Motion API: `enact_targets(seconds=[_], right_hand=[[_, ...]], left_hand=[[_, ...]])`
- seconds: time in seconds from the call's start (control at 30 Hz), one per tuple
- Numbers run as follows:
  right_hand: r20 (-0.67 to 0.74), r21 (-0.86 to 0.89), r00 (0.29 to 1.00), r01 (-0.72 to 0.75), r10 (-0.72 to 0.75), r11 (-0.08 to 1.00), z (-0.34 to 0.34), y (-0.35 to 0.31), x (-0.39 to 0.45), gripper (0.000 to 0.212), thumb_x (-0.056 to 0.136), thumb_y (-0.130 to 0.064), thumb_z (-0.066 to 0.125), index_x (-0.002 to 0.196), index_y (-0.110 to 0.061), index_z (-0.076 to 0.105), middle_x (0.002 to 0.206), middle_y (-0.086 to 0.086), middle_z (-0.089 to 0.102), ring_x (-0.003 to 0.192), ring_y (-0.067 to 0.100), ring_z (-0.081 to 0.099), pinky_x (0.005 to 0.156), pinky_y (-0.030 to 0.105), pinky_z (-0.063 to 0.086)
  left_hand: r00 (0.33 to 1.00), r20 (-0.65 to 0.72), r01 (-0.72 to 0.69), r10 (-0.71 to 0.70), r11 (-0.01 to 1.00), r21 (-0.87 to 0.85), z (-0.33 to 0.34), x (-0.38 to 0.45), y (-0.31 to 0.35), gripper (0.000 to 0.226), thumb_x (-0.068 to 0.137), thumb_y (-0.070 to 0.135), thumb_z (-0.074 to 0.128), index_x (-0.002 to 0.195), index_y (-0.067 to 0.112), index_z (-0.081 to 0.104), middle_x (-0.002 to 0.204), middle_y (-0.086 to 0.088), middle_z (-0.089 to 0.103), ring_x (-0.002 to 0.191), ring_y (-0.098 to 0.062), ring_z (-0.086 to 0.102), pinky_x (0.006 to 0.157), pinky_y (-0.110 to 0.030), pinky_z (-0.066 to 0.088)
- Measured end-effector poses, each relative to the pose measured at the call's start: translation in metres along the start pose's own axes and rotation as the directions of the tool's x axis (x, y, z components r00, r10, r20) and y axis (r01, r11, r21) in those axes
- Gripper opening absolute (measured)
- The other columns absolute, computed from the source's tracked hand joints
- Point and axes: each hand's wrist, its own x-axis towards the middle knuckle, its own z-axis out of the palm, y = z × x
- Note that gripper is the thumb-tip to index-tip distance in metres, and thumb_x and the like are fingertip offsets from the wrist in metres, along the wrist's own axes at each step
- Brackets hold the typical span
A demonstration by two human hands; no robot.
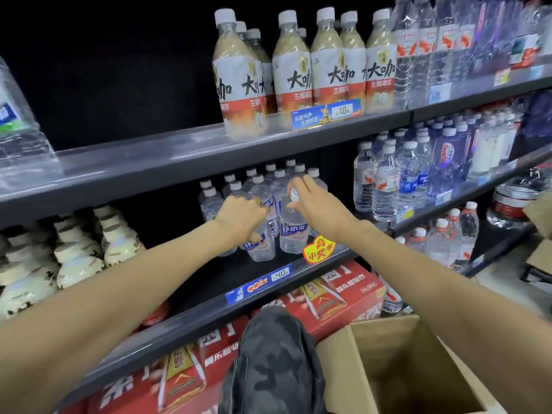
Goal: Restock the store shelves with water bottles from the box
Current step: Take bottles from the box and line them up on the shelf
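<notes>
Both my arms reach into the middle shelf (209, 282). My left hand (239, 215) is closed around the upper part of a clear water bottle (261, 246) with a blue-and-white label, standing near the shelf front. Just to its right stands a second matching bottle (291, 227); my right hand (316, 201) lies against its neck and white cap, fingers stretched forward. Behind them stand several more of the same bottles (239, 186). The open cardboard box (397, 363) sits at the lower right; what shows of its inside holds no bottles.
The upper shelf (179, 156) carries tall milk-tea bottles (291, 64). White squat bottles (77, 249) fill the middle shelf's left. Red drink cartons (337, 291) sit on the floor level below. My knee in camouflage fabric (274, 363) is beside the box. More water bottles (397, 177) stand at right.
</notes>
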Motion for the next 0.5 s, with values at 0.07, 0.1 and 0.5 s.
enact_targets(seconds=[0.07,0.1,0.5], right_hand=[[0.024,0.040,1.000,-0.017,0.016,0.999,0.008,0.007,0.004,0.022,0.102,-0.027,0.046,0.113,-0.009,0.043,0.106,0.009,0.045,0.067,0.019,0.034,0.056,0.029,0.027],[0.035,0.057,0.999,-0.022,0.020,0.998,0.011,0.011,0.007,0.020,0.102,-0.027,0.046,0.112,-0.009,0.043,0.105,0.008,0.044,0.066,0.019,0.034,0.056,0.029,0.027],[0.278,0.084,0.959,0.041,-0.063,0.996,0.045,0.045,0.051,0.028,0.102,-0.028,0.042,0.127,-0.015,0.038,0.115,0.011,0.042,0.092,0.032,0.054,0.068,0.036,0.038]], left_hand=[[0.999,0.033,0.004,-0.003,0.999,-0.041,0.004,0.009,0.000,0.067,0.079,0.053,0.070,0.130,0.015,0.050,0.130,-0.008,0.047,0.097,-0.030,0.064,0.059,-0.034,0.034],[0.999,0.050,0.006,-0.004,0.998,-0.059,0.006,0.014,0.001,0.067,0.079,0.054,0.070,0.130,0.016,0.051,0.132,-0.008,0.044,0.097,-0.030,0.064,0.060,-0.035,0.035],[0.999,0.027,0.026,-0.017,0.924,-0.381,0.037,0.053,-0.011,0.071,0.078,0.048,0.073,0.137,0.022,0.044,0.138,-0.007,0.042,0.111,-0.031,0.055,0.074,-0.036,0.045]])
